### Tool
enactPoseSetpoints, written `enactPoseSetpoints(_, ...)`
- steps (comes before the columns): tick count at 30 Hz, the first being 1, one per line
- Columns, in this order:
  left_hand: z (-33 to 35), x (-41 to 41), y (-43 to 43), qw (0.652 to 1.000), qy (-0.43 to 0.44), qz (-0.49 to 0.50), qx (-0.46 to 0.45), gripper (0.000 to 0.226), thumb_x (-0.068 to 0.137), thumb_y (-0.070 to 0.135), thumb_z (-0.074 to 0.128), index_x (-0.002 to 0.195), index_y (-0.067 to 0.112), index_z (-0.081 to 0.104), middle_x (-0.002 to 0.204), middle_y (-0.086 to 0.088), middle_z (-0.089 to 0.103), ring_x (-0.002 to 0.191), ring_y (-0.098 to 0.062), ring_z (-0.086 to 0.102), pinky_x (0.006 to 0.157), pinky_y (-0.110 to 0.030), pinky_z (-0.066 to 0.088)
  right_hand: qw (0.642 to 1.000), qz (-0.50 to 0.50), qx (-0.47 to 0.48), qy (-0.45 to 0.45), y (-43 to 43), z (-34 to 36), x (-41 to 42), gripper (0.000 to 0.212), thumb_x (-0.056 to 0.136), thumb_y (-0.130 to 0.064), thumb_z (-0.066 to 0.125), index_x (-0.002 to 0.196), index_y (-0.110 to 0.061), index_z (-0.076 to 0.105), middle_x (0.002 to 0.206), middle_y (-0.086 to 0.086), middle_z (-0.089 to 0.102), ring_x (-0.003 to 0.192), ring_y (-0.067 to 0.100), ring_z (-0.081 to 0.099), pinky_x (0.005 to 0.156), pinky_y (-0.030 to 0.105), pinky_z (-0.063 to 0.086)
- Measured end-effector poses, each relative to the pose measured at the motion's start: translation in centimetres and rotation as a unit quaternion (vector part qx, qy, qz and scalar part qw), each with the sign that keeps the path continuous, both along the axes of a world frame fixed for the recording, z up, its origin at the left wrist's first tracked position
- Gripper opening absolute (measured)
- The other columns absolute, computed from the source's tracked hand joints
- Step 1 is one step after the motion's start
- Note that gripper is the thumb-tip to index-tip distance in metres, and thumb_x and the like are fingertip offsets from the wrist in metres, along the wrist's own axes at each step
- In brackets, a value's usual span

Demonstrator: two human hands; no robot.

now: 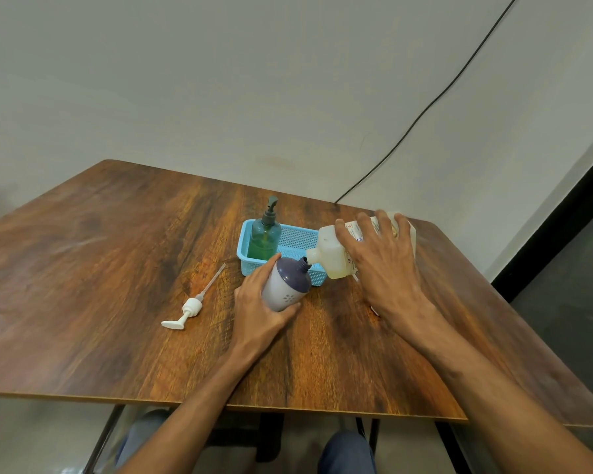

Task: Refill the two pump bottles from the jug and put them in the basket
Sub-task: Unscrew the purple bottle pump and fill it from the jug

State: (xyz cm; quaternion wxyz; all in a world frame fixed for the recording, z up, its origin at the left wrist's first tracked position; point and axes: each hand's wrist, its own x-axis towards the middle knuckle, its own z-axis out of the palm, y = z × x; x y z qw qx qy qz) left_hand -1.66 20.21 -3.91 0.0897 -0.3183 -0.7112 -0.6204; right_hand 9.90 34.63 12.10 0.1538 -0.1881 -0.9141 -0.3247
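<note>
My left hand [259, 302] grips a white-and-purple bottle [286, 283], tilted right, its neck open with no pump on it. My right hand [380, 254] holds a translucent white jug [332, 253] tipped over to the left, its spout just above the bottle's neck; yellowish liquid sits in its lower part. The white pump head [189, 307] with its long tube lies on the table to the left of my left hand. A green pump bottle [265, 234] stands upright in the left end of the blue basket [290, 242], just behind both hands.
The wooden table [117, 268] stands against a pale wall, its near edge close to my knees. A black cable [425, 111] runs down the wall behind the table's far right corner. To the right the table ends at a dark floor strip.
</note>
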Motion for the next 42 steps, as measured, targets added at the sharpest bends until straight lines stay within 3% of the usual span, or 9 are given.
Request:
enactPoseSetpoints(13, 0.08, 0.09, 0.01, 1.000, -0.002, -0.002, 0.004, 0.092, 0.066, 0.046, 0.084, 0.149, 0.035, 0.046, 0.139, 0.008, 0.062, 0.125, -0.013, 0.060, 0.100, -0.055, 0.052, 1.000, -0.001, -0.002, -0.003, -0.08, 0.03, -0.10, 0.081, 0.073, -0.027, 0.084, 0.144, -0.020, 0.046, 0.138, 0.021, 0.053, 0.129, 0.047, 0.047, 0.109, 0.062, 0.031)
enactPoseSetpoints(20, 0.05, 0.04, 0.05, 1.000, -0.003, -0.003, 0.007, 0.092, 0.065, 0.047, 0.084, 0.149, 0.027, 0.051, 0.139, 0.006, 0.063, 0.125, -0.014, 0.061, 0.101, -0.055, 0.051, 1.000, 0.016, 0.000, 0.007, -0.04, 0.01, 0.00, 0.073, 0.076, -0.022, 0.080, 0.142, -0.019, 0.047, 0.136, 0.020, 0.053, 0.127, 0.045, 0.048, 0.109, 0.061, 0.029)
enactPoseSetpoints(36, -0.10, -0.11, 0.08, 1.000, -0.006, 0.000, -0.003, 0.094, 0.064, 0.045, 0.086, 0.149, 0.028, 0.050, 0.139, 0.007, 0.063, 0.125, -0.014, 0.061, 0.101, -0.055, 0.051, 1.000, 0.004, 0.007, -0.011, -0.52, 0.41, -0.01, 0.083, 0.071, -0.024, 0.085, 0.144, -0.018, 0.045, 0.139, 0.022, 0.052, 0.129, 0.047, 0.047, 0.110, 0.062, 0.031)
enactPoseSetpoints(42, -0.19, -0.15, 0.08, 1.000, -0.004, 0.001, -0.008, 0.094, 0.065, 0.046, 0.087, 0.150, 0.028, 0.049, 0.141, 0.006, 0.062, 0.126, -0.014, 0.061, 0.101, -0.054, 0.052, 1.000, 0.000, 0.001, -0.016, -0.81, 0.66, 0.04, 0.082, 0.078, -0.026, 0.081, 0.148, -0.019, 0.040, 0.144, 0.023, 0.048, 0.135, 0.047, 0.042, 0.112, 0.062, 0.028)
